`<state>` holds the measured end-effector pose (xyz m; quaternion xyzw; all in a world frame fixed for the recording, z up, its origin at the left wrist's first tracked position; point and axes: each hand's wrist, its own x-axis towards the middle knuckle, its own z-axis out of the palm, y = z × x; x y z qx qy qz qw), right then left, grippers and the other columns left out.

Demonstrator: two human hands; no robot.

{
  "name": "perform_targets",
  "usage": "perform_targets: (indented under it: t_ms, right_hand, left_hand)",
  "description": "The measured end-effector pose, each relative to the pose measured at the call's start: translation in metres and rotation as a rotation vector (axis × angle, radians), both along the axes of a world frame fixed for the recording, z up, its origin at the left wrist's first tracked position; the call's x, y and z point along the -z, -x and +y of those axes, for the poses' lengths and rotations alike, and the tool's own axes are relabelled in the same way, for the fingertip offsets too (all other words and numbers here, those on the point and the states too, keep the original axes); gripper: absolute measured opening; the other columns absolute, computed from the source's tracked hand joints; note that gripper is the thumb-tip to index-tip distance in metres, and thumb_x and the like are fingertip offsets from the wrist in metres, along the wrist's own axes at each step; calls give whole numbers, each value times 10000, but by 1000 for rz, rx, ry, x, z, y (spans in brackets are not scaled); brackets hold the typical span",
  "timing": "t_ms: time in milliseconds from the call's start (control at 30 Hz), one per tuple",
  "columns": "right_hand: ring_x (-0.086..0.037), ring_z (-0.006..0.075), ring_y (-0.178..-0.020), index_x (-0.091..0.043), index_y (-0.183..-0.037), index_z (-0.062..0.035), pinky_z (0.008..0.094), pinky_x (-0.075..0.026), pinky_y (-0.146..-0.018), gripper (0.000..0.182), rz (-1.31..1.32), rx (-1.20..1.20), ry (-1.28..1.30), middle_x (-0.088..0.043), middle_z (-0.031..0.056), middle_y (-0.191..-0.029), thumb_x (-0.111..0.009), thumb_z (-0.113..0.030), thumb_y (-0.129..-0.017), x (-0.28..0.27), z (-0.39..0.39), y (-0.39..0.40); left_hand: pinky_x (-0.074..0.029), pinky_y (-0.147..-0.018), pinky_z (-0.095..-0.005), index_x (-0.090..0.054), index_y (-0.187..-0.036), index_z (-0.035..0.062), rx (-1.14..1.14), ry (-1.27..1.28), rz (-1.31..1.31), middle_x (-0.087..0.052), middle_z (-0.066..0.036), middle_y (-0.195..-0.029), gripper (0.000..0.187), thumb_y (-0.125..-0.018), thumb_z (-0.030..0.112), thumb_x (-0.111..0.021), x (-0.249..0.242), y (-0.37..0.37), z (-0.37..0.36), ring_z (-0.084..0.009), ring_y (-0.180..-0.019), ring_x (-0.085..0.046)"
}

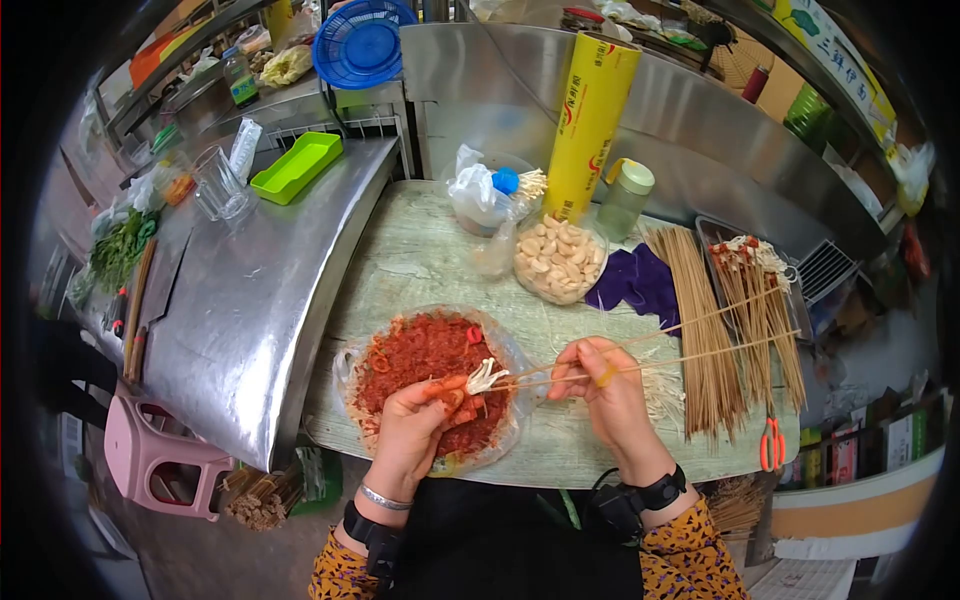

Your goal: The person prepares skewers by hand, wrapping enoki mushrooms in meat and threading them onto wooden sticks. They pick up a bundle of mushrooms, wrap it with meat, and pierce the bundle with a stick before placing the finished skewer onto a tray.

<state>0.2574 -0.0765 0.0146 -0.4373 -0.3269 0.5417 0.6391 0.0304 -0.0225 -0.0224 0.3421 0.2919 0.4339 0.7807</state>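
Between the fingertips of my left hand (pixel 412 428), closed, is a small bundle of enoki mushrooms (pixel 486 376) with a reddish strip around its lower part. My right hand (pixel 617 400) pinches two bamboo skewers (pixel 700 355); their near tips reach the bundle, and their far ends fan out to the right. Below my left hand lies a bowl-like plastic bag (pixel 518 372) of red, saucy meat (pixel 410 350) with a red pepper ring on top. Pale loose enoki strands (pixel 660 385) are scattered on the table behind my right hand.
Loose skewers (pixel 700 330) lie at right beside a tray of filled skewers (pixel 750 255) and orange-handled scissors (pixel 772 446). Farther back stand a bag of peeled garlic (pixel 560 262), a yellow cling-film roll (pixel 592 120) and a jar (pixel 627 200). A steel counter (pixel 250 300) adjoins at left.
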Motion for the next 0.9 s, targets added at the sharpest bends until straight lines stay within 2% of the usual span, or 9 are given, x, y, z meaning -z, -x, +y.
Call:
perform_targets:
  t_ms: [167, 233, 300, 433, 567, 733, 900]
  right_hand:
    - [-628, 200, -666, -555, -920, 16, 293, -516, -622, 265, -6, 43, -40, -610, 119, -800, -453, -227, -949, -5, -9, 1]
    - [-626, 204, -668, -555, -912, 23, 304, -518, -628, 277, -2, 54, -76, -607, 125, -799, -448, -230, -950, -6, -16, 8]
    - [-624, 212, -664, -557, -896, 36, 316, -521, -645, 306, -144, 107, -221, -597, 136, -796, -434, -238, -953, -6, -26, 17]
    - [-630, 203, -672, -579, -867, 37, 303, -510, -662, 290, -306, 137, -309, -588, 139, -834, -447, -209, -948, -8, -30, 32]
    - [-632, 196, -681, -588, -854, 32, 297, -500, -659, 280, -425, 122, -360, -589, 141, -849, -454, -196, -944, -9, -32, 39]
    - [-626, 190, -665, -612, -875, 15, 276, -491, -635, 185, -842, 72, -531, -612, 120, -848, -513, -140, -896, -17, -34, 43]
    - [-623, 221, -672, -620, -889, 4, 278, -498, -589, 99, -972, 46, -620, -614, 125, -844, -575, -67, -836, -24, -32, 49]
  left_hand:
    - [-553, -768, -355, -593, -1056, -48, -13, 49, -65, -629, -140, -1003, 229, -845, 41, -585, 0, 1, 0, -279, -909, -633]
    - [-540, -813, -350, -569, -1090, -53, -96, 89, -171, -609, -151, -1031, 227, -876, -1, -512, -1, 1, -1, -292, -951, -619]
    - [-532, -825, -356, -567, -1095, -44, -161, 128, -217, -607, -148, -1042, 227, -880, 4, -510, -2, 0, -1, -288, -964, -613]
    - [-523, -838, -374, -524, -1160, -11, -199, 149, -247, -590, -141, -1096, 284, -885, 64, -522, -3, -6, -5, -268, -1016, -588]
    - [-524, -836, -365, -510, -1176, -7, -230, 170, -253, -584, -141, -1109, 294, -891, 66, -508, -5, -8, -7, -257, -1016, -588]
    - [-522, -832, -353, -499, -1188, -2, -283, 165, -279, -585, -124, -1117, 295, -902, 66, -481, 0, -11, -11, -249, -1019, -586]
    - [-518, -832, -370, -509, -1178, -4, -314, 146, -238, -592, -116, -1100, 284, -902, 56, -477, 2, -16, -13, -249, -1006, -592]
